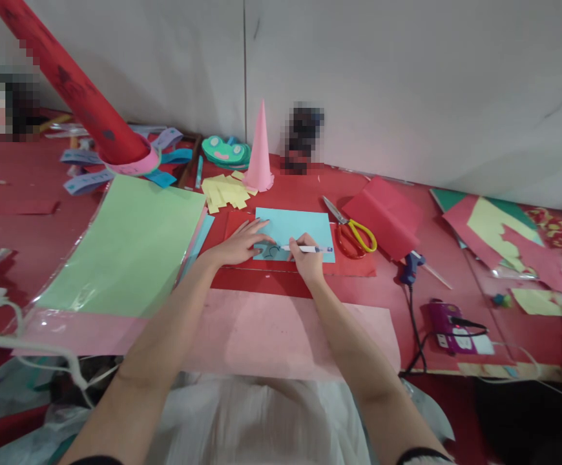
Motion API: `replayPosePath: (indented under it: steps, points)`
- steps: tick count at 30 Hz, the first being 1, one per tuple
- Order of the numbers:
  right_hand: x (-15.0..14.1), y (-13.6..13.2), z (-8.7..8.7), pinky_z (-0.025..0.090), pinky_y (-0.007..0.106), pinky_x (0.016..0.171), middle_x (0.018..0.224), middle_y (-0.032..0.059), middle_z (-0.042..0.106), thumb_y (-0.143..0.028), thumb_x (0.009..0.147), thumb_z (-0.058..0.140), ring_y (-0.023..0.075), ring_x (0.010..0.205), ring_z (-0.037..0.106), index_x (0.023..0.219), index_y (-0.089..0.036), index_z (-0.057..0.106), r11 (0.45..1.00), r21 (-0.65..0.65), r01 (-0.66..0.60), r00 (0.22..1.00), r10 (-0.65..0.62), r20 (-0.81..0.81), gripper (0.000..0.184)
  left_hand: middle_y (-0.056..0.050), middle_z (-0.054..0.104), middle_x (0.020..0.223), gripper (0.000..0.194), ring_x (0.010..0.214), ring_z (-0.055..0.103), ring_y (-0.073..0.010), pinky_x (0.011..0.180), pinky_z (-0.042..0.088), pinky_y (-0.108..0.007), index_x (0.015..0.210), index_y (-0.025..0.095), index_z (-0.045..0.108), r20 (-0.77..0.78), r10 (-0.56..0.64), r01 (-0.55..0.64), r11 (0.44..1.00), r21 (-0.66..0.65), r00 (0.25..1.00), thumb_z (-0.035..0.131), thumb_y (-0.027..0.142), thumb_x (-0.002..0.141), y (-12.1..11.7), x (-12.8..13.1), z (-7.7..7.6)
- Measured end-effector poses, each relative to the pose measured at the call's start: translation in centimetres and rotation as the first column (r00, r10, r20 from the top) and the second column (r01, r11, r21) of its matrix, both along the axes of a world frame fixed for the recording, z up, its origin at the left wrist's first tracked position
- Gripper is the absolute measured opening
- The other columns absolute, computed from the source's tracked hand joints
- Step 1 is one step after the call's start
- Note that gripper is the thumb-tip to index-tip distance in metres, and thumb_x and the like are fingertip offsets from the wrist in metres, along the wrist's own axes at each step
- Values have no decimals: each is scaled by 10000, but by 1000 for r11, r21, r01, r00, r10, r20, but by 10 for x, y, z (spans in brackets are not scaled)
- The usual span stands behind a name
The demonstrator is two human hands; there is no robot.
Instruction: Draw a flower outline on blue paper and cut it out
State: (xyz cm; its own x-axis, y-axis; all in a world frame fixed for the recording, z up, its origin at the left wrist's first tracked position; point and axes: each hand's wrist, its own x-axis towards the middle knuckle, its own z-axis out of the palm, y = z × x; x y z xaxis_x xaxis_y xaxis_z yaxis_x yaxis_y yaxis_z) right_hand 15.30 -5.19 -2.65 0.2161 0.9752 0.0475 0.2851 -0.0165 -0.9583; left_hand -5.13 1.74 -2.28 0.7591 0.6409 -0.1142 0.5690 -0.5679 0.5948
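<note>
A light blue sheet of paper (293,223) lies on a red sheet (358,266) in front of me. Dark curved lines are drawn near its lower left. My right hand (307,258) is closed around a white marker (314,248), whose tip meets the blue paper beside those lines. On the paper's left side my left hand (242,243) lies flat with its fingers spread. Just right of the paper rest scissors (351,229) with yellow and red handles.
A pink paper cone (260,155), yellow paper pieces (225,192) and a green frog cutout (225,152) stand behind. Left are green sheets (130,248) and a red tube (77,84). Right are folded red paper (385,216), a glue gun (411,268) and a purple power socket (453,328).
</note>
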Motion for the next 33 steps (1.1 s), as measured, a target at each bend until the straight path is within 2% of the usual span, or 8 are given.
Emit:
replayPosePath:
  steps: [7,13,24,33]
  points:
    - [0,0,-1,414,263,545,446,-57,517,-430,822,526,113,445,475,592,-243,377,1000,7,16,1000,-16,8,332,98,138,1607,406,1484,70,-214,1206,68,-469,1217,363,586,4,9,-9,1000,-6,1000,498,139,890,1,0,-2]
    - [0,0,-1,382,261,510,432,-61,510,-427,818,535,117,429,470,588,-245,369,999,-32,4,999,-5,-32,337,85,159,1605,406,1484,67,-205,1206,45,-469,1205,359,589,3,13,-13,1000,-20,1000,500,130,883,0,1,1]
    - [0,0,0,399,264,533,438,-55,519,-440,807,537,119,443,485,582,-243,379,1000,-21,14,1000,-14,-21,338,33,190,1602,395,1483,80,-209,1207,72,-456,1204,324,595,-12,28,-28,999,-15,1000,510,111,881,-4,2,7]
    - [0,0,-2,374,265,510,415,-59,503,-421,804,538,118,427,466,580,-243,374,999,-38,7,1000,-8,-28,330,78,179,1601,402,1483,81,-205,1211,79,-444,1201,346,591,6,18,-18,1000,11,1000,515,120,877,-1,1,1]
